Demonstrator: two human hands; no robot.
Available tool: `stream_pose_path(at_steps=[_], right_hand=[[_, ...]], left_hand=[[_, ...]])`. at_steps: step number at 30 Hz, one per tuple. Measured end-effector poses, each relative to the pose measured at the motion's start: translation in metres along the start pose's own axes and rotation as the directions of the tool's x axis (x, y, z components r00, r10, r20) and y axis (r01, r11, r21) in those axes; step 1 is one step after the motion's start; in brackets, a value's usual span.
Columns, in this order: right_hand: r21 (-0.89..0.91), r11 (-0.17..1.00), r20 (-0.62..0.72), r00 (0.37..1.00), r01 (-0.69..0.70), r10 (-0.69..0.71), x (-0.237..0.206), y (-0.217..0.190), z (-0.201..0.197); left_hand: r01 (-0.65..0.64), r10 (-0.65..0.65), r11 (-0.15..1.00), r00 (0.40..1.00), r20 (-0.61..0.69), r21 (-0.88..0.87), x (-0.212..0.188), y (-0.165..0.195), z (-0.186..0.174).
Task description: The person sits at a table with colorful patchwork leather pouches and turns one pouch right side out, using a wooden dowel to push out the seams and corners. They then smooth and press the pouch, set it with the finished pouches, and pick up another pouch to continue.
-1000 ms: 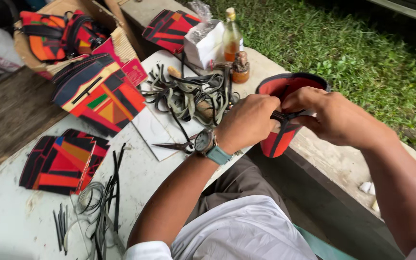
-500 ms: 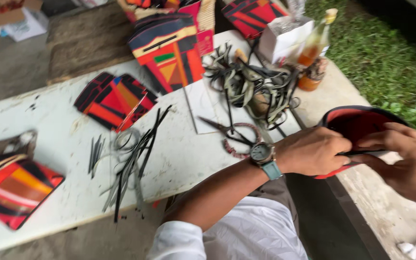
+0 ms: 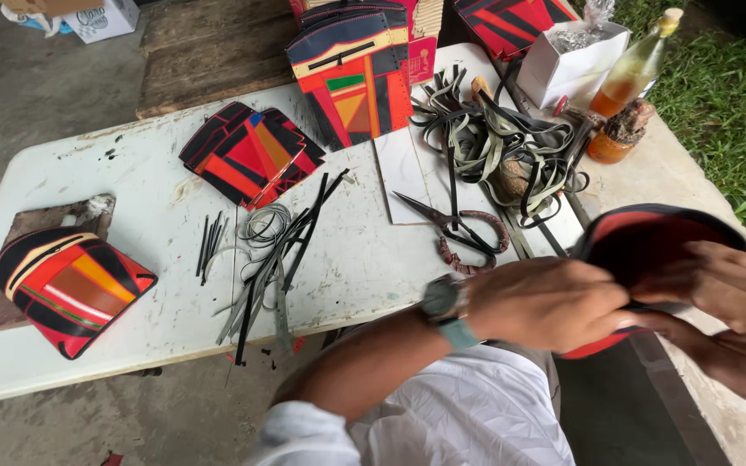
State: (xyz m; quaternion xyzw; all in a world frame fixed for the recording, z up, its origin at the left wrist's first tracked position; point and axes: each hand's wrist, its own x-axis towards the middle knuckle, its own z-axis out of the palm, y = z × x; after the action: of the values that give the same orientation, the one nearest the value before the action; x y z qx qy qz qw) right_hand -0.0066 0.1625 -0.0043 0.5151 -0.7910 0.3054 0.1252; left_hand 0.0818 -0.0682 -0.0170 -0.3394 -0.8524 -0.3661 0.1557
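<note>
Both hands hold one item. Left hand [image 3: 550, 302], with a wristwatch [image 3: 444, 304] on its wrist, has its grip closed on the near rim of a red-and-black pouch [image 3: 649, 246]. Right hand [image 3: 723, 311] has its grip closed on the same pouch from the far right side; fingertips overlap the rim. The pouch is held open, off the right end of the white surface [image 3: 131, 224], above the person's lap.

On the surface just beyond the left hand lie scissors [image 3: 451, 220] on a pale sheet. Loose black strips [image 3: 274, 259] lie near the middle. A finished striped pouch [image 3: 66, 289] rests at the left end on a board. Farther back: a folded patterned piece [image 3: 248, 155], a tangle of straps [image 3: 498, 142], an amber bottle [image 3: 636, 65] and a white box [image 3: 572, 52].
</note>
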Motion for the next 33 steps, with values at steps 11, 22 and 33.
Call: stream_pose_path(at_steps=[11, 22, 33], right_hand=[[0.293, 0.831, 0.040, 0.875, -0.472, 0.483, 0.150, 0.090, 0.099], [-0.245, 0.896, 0.026, 0.921, -0.371, 0.389, 0.251, 0.149, 0.205], [-0.179, 0.964, -0.179, 0.957, 0.198, -0.230, 0.244, 0.035, 0.206]], left_hand=[[0.396, -0.318, 0.850, 0.911, -0.261, 0.347, -0.143, 0.070, -0.171], [0.551, -0.395, 0.756, 0.814, -0.425, 0.353, -0.203, 0.037, -0.157], [0.700, -0.500, 0.666, 0.676, -0.541, 0.260, -0.224, 0.033, -0.150]])
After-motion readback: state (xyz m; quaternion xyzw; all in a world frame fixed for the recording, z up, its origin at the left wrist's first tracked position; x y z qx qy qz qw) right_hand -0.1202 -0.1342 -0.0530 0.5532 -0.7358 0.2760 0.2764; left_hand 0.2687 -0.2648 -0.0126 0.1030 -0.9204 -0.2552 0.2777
